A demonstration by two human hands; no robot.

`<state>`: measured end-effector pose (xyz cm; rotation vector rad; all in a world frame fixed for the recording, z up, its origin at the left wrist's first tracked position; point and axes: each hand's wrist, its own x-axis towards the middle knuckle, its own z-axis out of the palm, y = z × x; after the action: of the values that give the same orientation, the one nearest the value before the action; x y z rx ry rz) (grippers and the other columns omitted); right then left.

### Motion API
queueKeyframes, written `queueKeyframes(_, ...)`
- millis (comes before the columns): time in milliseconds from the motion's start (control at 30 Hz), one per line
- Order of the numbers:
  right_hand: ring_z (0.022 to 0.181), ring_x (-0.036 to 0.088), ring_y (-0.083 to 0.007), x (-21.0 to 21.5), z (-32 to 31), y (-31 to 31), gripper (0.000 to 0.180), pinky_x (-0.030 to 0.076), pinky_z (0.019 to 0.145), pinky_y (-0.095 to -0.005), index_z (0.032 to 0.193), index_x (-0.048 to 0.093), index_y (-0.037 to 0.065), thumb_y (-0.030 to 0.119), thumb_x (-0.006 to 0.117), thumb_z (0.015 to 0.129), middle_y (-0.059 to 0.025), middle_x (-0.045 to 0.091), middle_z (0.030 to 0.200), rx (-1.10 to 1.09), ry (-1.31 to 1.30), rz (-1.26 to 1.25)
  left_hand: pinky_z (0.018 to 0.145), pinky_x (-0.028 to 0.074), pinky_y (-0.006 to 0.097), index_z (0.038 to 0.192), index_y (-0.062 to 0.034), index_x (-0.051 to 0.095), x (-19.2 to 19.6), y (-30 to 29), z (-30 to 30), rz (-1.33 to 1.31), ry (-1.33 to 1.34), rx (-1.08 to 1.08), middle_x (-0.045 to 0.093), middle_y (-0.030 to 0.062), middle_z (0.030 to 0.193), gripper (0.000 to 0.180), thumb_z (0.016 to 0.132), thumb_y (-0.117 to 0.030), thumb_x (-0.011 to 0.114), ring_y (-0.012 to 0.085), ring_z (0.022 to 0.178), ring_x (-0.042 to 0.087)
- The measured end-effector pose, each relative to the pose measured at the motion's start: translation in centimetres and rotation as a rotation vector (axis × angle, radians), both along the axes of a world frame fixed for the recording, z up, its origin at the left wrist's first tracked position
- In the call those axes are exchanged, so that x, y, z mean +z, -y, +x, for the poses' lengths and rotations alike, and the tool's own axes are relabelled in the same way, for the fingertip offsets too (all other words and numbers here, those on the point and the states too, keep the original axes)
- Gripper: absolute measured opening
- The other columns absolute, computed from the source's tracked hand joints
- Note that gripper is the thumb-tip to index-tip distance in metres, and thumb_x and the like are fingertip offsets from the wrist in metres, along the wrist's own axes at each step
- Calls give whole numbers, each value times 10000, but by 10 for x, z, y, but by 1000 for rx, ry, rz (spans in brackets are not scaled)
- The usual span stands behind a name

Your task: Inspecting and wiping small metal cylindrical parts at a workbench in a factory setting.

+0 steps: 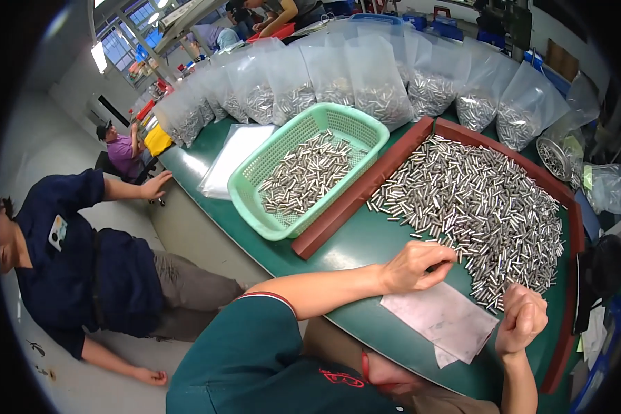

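A wide heap of short, shiny metal pins (479, 200) lies on the green tabletop (338, 261), inside a reddish-brown frame. My left hand (419, 266) is at the near left edge of the heap, thumb and fingers brought together in a pinch. Closed with curled fingers, my right hand (522, 320) is at the heap's near tip. What either hand holds, if anything, is too small or hidden to make out. Below and between them lies a stained, pale pink cloth (440, 319). Left of the frame, a light green plastic basket (240, 196) holds more pins.
Several clear plastic bags (376, 76) of pins line the table's far side. Flat clear bags (231, 162) lie left of the basket. The brown frame (366, 200) stands up from the table. A co-worker in dark blue (90, 255) stands at left, one hand near the table edge.
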<state>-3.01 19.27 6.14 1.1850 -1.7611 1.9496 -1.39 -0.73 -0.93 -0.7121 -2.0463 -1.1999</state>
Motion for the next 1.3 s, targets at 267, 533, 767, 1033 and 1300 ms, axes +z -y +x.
queueKeyframes(267, 310, 278, -135, 12, -10, 6, 357, 199, 322, -268, 458, 285, 53, 116, 394, 793, -20, 307, 399, 136, 23, 82, 459, 439, 295, 868, -16, 457, 0, 14, 4, -29, -1, -11, 561, 75, 666, 298, 637, 108, 600, 212, 523, 549)
queueKeyframes(533, 332, 325, -171, 37, -14, 6, 242, 236, 323, -295, 451, 333, 25, 42, 420, 676, -56, 347, 432, 49, 6, 149, 455, 442, 287, 836, -16, 472, -3, 10, 0, -30, 191, -115, 572, 86, 639, 242, 655, 91, 591, 200, 513, 552)
queueKeyframes(767, 407, 415, -233, 37, -23, 58, 144, 326, 377, -342, 569, 442, -32, -5, 441, 710, -110, 445, 532, -13, 0, -94, 556, 441, 258, 933, -26, 447, -49, 35, 7, 272, 406, -137, 553, 83, 786, 257, 752, -77, 623, 130, 648, 505)
queueKeyframes(1033, 384, 324, -216, 16, -4, 56, 251, 255, 380, -337, 515, 321, 4, 30, 389, 755, -85, 335, 482, -317, 142, -183, 657, 409, 251, 1005, -14, 418, -24, 11, 5, 222, 382, -30, 496, 62, 892, 194, 834, -63, 497, 129, 769, 492)
queueKeyframes(1300, 391, 306, -123, 0, 22, 33, 376, 237, 387, -285, 505, 317, 45, 174, 336, 858, -29, 362, 464, -538, 357, -293, 623, 442, 228, 1015, -19, 326, -3, 11, 13, 243, 519, -85, 555, 112, 717, 254, 819, 42, 477, 146, 652, 535)
